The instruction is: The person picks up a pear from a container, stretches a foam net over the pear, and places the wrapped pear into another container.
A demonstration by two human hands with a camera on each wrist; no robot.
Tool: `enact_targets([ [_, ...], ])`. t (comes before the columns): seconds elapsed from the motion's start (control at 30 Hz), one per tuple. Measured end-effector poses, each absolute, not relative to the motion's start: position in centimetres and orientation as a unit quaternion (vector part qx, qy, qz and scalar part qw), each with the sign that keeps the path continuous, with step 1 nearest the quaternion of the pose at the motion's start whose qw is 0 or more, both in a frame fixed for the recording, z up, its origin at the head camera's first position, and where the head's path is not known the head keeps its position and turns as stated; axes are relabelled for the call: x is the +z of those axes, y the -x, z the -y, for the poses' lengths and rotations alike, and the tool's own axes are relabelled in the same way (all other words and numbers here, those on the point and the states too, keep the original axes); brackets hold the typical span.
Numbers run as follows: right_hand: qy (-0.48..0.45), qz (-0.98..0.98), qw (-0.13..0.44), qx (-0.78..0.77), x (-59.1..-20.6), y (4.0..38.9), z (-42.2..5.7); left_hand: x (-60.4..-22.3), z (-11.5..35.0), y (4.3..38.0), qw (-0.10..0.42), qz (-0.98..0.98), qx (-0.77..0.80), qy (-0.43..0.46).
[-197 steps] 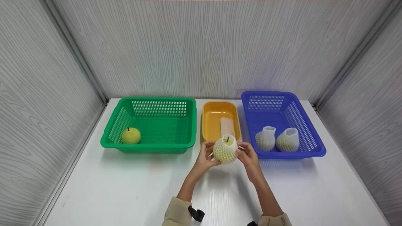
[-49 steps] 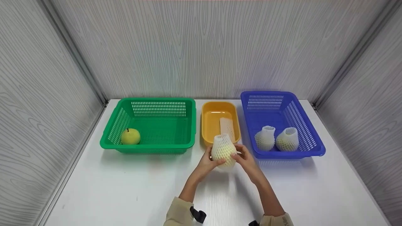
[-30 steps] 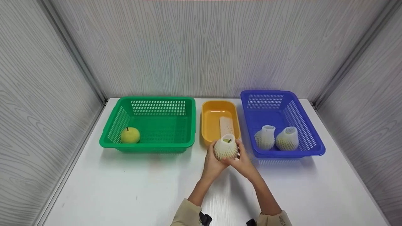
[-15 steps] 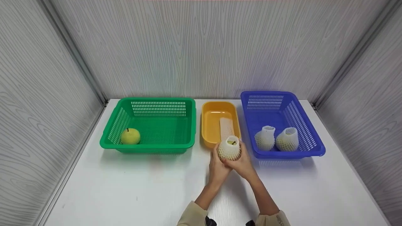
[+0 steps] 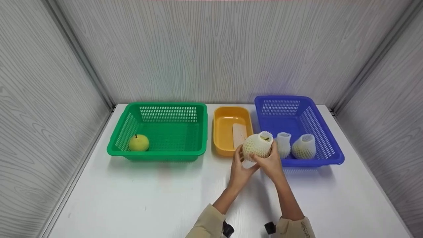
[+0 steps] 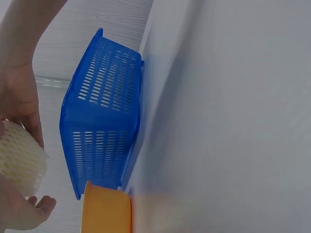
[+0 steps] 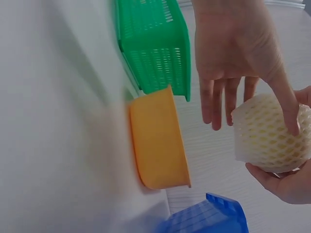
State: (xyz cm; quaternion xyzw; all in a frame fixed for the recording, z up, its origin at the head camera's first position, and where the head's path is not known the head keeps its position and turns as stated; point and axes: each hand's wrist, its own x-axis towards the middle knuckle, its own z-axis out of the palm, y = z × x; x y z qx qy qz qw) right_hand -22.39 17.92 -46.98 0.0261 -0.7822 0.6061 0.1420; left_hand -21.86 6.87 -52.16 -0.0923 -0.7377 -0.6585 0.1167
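Note:
A yellow pear in a white foam net sleeve [image 5: 257, 145] is held up in front of the orange tray and the blue basket, its stem showing in the sleeve's mouth. My right hand [image 5: 271, 162] grips the sleeved pear from the right, thumb across its front. My left hand [image 5: 240, 172] is at its lower left. In the right wrist view, the fingers of the left hand [image 7: 238, 58] stretch out nearly straight beside the fruit, with the thumb lying on the net. Curled fingers of the right hand [image 6: 24, 104] show around the fruit in the left wrist view.
The blue basket [image 5: 312, 162] holds two sleeved pears [image 5: 304, 147], one partly hidden by my right hand. A flat foam net [image 5: 239, 134] lies in the orange tray [image 5: 222, 152]. One bare pear [image 5: 138, 143] sits in the green basket [image 5: 158, 153] at left.
Earlier, both hands worked the net on the pear before the orange tray. Now the sleeved pear has moved right and up toward the blue basket, tilted rightward, and the left hand's fingers have loosened.

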Motion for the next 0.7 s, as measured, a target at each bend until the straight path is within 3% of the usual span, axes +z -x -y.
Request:
enact_targets([
  [0.2,0.011,0.756,0.177,0.63,-44.3,23.3,-20.3,-51.5,-9.6,23.2,-0.123,0.619,-0.775,0.013],
  [0.3,0.025,0.745,0.185,0.64,-43.1,23.6,-21.5,-51.6,-11.1,23.8,-0.178,0.559,-0.809,-0.027],
  [0.4,0.036,0.732,0.202,0.649,-42.0,24.1,-22.6,-51.8,-12.5,24.1,-0.182,0.546,-0.817,-0.039],
  [0.53,0.05,0.718,0.225,0.656,-40.8,24.9,-23.8,-51.9,-13.9,24.3,-0.152,0.568,-0.808,-0.041],
  [0.7,0.083,0.714,0.212,0.662,-39.8,25.9,-25.1,-51.9,-14.3,24.2,-0.116,0.599,-0.791,-0.048],
])
